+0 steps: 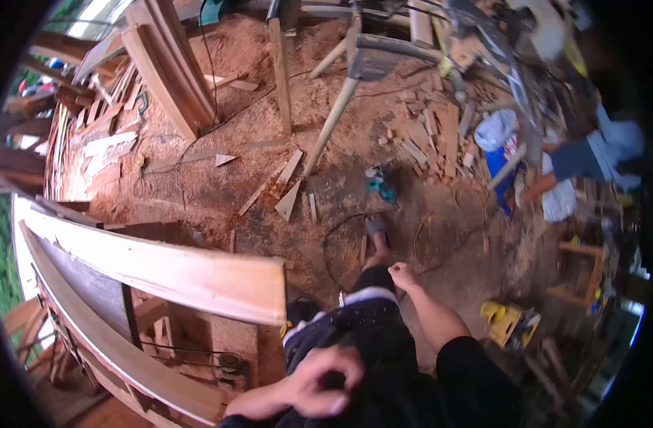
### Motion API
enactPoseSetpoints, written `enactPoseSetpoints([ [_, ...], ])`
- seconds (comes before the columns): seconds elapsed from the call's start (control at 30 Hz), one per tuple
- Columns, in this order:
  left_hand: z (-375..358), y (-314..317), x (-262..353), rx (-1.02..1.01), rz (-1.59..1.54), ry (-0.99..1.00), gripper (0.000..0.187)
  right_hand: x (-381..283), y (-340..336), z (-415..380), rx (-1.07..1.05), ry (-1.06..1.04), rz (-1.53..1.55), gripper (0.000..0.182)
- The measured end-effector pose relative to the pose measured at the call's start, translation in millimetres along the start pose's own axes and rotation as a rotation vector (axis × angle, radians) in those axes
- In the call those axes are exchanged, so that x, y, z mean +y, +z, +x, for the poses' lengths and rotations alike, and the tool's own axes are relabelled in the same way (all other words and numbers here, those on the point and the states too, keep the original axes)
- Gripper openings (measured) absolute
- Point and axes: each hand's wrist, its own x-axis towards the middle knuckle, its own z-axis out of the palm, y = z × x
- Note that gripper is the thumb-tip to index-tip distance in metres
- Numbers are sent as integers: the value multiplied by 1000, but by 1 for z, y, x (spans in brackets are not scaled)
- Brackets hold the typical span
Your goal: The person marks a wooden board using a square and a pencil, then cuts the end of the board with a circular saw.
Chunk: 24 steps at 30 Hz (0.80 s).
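My left hand [323, 381] is in front of my dark clothing at the bottom of the head view. Its fingers are curved and a little blurred, with a gap between thumb and fingers and nothing visible in it. Nearest to it is a thick pale wooden beam [162, 267], lying lengthwise at my left with its cut end close to my leg. Beside my leg and over the floor, my right hand [403, 276] hangs with its fingers curled closed; no object shows in it.
Sawdust and scraps cover the floor [269, 171]. Offcuts [433, 139] lie heaped near a machine stand [373, 57]. A teal tool [380, 187] and a cable [326, 242] lie ahead. A yellow tool [508, 324] is at right. Another person [590, 157] bends at far right.
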Motion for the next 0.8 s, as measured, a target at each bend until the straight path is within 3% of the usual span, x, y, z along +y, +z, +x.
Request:
enactPoseSetpoints([
  [0.03,18,-4,-48,151,145,-255,35,-19,-19,39,-3,-31,-36,32],
  [0.1,60,-20,-159,309,330,-635,47,-43,-35,122,-59,-143,-59,27],
  [0.17,65,-28,-283,313,645,-686,59,-26,-11,236,-221,-247,-151,27],
  [0.27,86,-1,-387,228,615,-972,83,-86,-26,345,-270,-287,-414,30],
  [0.3,97,14,-404,254,531,-1045,93,-104,-22,364,-281,-286,-496,30],
  [0.33,118,13,-398,258,247,-1131,106,-96,-7,398,-257,-391,-452,30],
  [0.37,115,36,-418,500,60,-969,108,-80,11,437,-235,-494,-388,30],
  [0.5,105,66,-465,468,-30,-1016,109,-59,56,512,-303,-690,-618,37],
  [0.6,109,90,-488,658,-75,-912,98,-55,82,538,-356,-614,-734,34],
  [0.7,103,89,-491,698,-87,-872,94,-37,107,554,-213,-542,-916,39],
  [0.8,99,83,-497,706,-76,-845,90,-36,118,577,-274,-389,-1029,43],
])
